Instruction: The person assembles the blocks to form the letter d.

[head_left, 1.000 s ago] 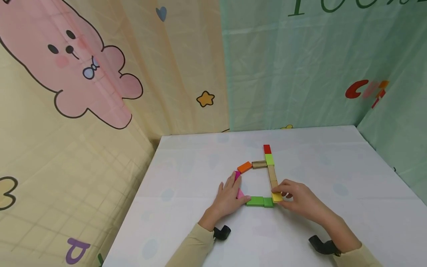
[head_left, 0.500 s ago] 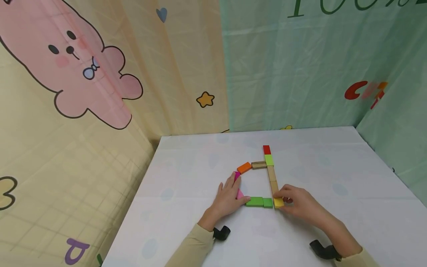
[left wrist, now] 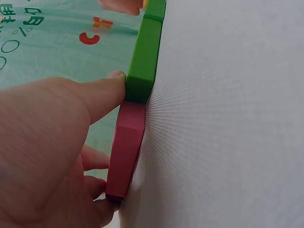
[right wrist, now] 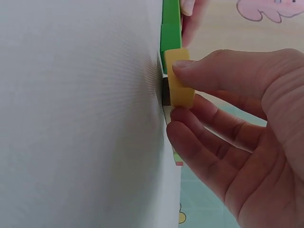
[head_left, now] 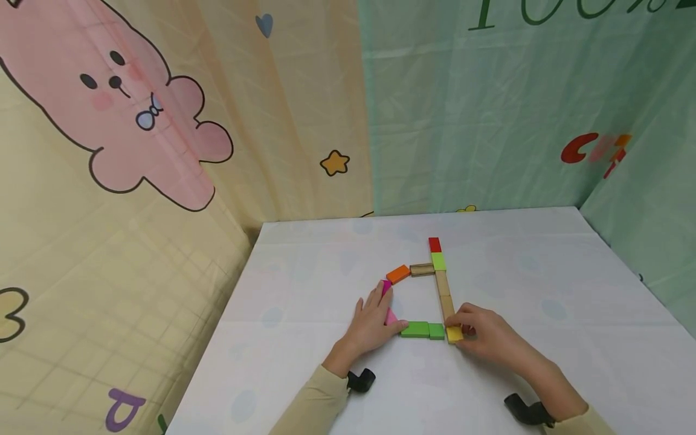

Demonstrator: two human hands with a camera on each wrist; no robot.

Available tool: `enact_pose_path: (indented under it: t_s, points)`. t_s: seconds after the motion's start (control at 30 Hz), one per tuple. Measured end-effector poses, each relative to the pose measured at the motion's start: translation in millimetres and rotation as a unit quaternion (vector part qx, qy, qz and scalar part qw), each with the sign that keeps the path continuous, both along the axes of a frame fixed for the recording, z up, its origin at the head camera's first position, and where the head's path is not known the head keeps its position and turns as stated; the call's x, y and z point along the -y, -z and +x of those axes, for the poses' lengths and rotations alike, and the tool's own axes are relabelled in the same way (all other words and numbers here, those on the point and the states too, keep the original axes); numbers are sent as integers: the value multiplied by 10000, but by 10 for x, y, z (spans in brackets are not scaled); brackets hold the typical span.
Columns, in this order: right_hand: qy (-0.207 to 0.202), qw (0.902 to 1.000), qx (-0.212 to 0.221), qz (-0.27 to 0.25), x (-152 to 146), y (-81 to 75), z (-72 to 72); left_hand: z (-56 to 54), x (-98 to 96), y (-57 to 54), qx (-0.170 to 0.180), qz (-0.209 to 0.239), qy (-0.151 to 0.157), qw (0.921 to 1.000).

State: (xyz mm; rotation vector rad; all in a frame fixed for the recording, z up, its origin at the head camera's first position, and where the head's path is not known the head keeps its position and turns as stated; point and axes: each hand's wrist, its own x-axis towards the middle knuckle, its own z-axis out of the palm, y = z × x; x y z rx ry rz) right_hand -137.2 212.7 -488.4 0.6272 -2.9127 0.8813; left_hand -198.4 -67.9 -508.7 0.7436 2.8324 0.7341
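Observation:
In the head view, my right hand point(head_left: 492, 335) pinches a yellow block point(head_left: 454, 336) between thumb and fingers, at the near end of a column of blocks. Above it in that column lie two tan wooden blocks point(head_left: 443, 283), a lime block point(head_left: 438, 261) and a red block point(head_left: 435, 244). My left hand point(head_left: 370, 326) rests over a pink block point(head_left: 391, 317) and a magenta block point(head_left: 386, 286), hiding part of both. Its thumb touches the end of a long green block point(left wrist: 145, 52). A shorter green block point(head_left: 437, 331) sits between that one and the yellow block.
An orange block point(head_left: 399, 274) and a brown block point(head_left: 422, 270) link the magenta block to the column, making a ring. All lie on a white-covered table point(head_left: 304, 272). Printed curtains point(head_left: 304, 109) stand behind and at both sides.
My right hand has drawn the yellow block a little toward me, baring more of the nearer tan block. The left hand has stayed in place.

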Motion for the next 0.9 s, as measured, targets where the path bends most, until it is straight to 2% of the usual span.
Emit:
enact_pose_path:
  t_s: [0.67, 0.9]
  points:
    - [-67, 9998, -145, -144, 57, 39, -1, 0, 11, 10, 7, 11, 16, 10000]
    - [23, 10000, 36, -24, 65, 17, -2, 3, 0, 1, -19, 22, 18, 10000]
